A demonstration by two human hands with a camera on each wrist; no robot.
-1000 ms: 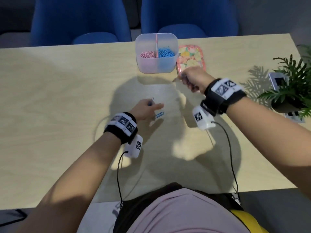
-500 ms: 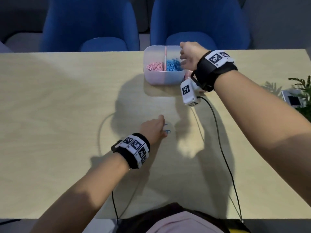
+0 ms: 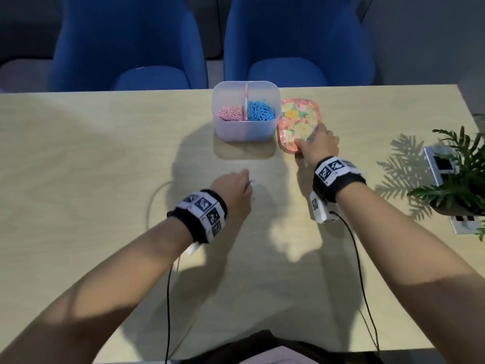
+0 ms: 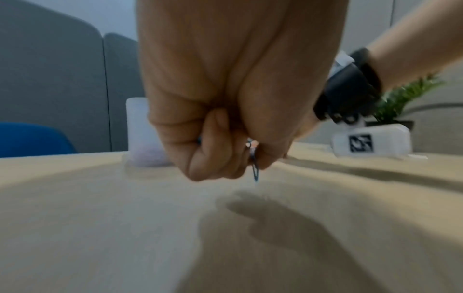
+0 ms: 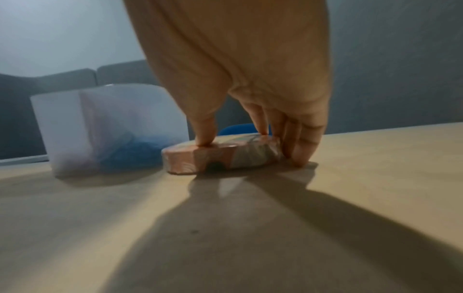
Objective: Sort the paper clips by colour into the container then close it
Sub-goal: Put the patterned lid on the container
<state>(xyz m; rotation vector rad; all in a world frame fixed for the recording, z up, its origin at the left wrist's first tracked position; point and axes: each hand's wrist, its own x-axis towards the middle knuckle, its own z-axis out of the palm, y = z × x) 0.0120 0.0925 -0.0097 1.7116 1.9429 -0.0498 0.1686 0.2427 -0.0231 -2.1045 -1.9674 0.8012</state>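
A translucent container [image 3: 245,132] stands at the table's far edge, with pink paper clips [image 3: 231,113] left of its divider and blue paper clips [image 3: 261,111] right of it. Its floral lid [image 3: 299,119] lies flat just to the right. My right hand [image 3: 312,139] grips the lid's [image 5: 220,156] near right corner, thumb on top and fingers [image 5: 300,150] down its side to the table. In front of the container, my left hand [image 3: 245,182] is curled and pinches a blue paper clip [image 4: 255,168] just above the tabletop.
A potted plant [image 3: 462,177] and white marker cards [image 3: 441,164] sit at the table's right edge. Two blue chairs [image 3: 296,43] stand behind the table. Cables [image 3: 359,271] run from both wrist units back to my body.
My right hand left the container's rim and came down onto the lid beside it. My left hand, which was pressing on the blue clip on the table, now pinches it just off the surface.
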